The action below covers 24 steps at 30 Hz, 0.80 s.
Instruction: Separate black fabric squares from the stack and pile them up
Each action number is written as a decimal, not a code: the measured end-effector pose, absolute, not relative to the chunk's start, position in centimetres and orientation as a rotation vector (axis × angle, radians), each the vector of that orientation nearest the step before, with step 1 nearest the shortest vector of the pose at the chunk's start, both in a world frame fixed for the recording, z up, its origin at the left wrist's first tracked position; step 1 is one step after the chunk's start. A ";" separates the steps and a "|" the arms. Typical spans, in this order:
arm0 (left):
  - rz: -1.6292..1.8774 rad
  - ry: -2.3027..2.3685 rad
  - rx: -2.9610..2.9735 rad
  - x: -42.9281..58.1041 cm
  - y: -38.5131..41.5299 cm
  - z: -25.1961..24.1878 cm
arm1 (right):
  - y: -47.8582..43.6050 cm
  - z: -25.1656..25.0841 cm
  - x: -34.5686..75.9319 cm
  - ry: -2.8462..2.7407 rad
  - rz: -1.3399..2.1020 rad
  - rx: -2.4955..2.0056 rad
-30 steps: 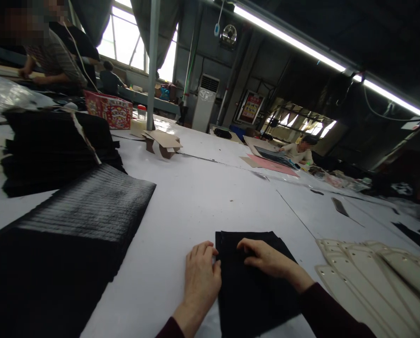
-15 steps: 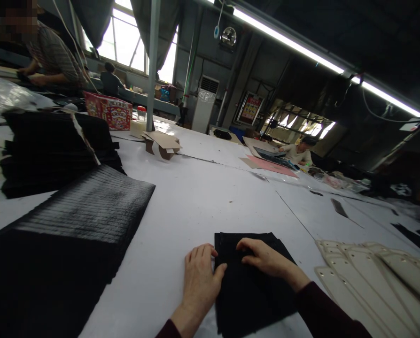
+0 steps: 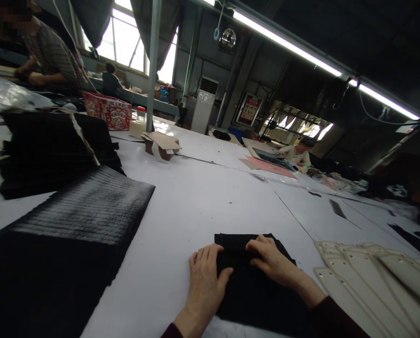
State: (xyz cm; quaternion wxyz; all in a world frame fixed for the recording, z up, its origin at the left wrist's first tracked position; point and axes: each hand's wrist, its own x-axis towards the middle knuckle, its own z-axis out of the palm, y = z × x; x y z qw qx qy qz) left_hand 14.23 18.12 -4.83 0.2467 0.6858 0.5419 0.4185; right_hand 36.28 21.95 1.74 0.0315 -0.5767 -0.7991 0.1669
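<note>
Dim overall, with white light from the ceiling tubes (image 3: pixel 287 43) and daylight from windows (image 3: pixel 123 40) blown out to white – the pale tabletop (image 3: pixel 185 202) glows softly, glaring at its far end, while the roof (image 3: pixel 389 37) sinks into murk; the black cloth pieces (image 3: pixel 259 298) lose nearly all detail – and the wide, tilted view looks soft at its right edge

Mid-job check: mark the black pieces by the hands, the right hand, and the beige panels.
Black pieces (image 3: pixel 259 298): head view, bare upper surface.
Right hand (image 3: pixel 272 260): head view, back of the hand.
Beige panels (image 3: pixel 372 281): head view, near the middle of the overlapping spread.
</note>
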 end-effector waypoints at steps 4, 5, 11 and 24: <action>1.050 1.496 1.899 14.4 18.5 -5.4 | 24.3 1.6 36.5 -2.513 0.575 -1.803; 1.041 1.496 1.895 14.4 18.6 -5.4 | 24.7 1.4 36.4 -2.526 0.588 -1.793; 1.134 1.332 1.820 14.9 18.5 -5.2 | 24.0 1.2 36.1 -2.533 0.601 -1.716; 1.130 1.295 1.604 14.5 19.3 -5.9 | 19.2 -0.3 37.2 -2.076 0.428 -1.511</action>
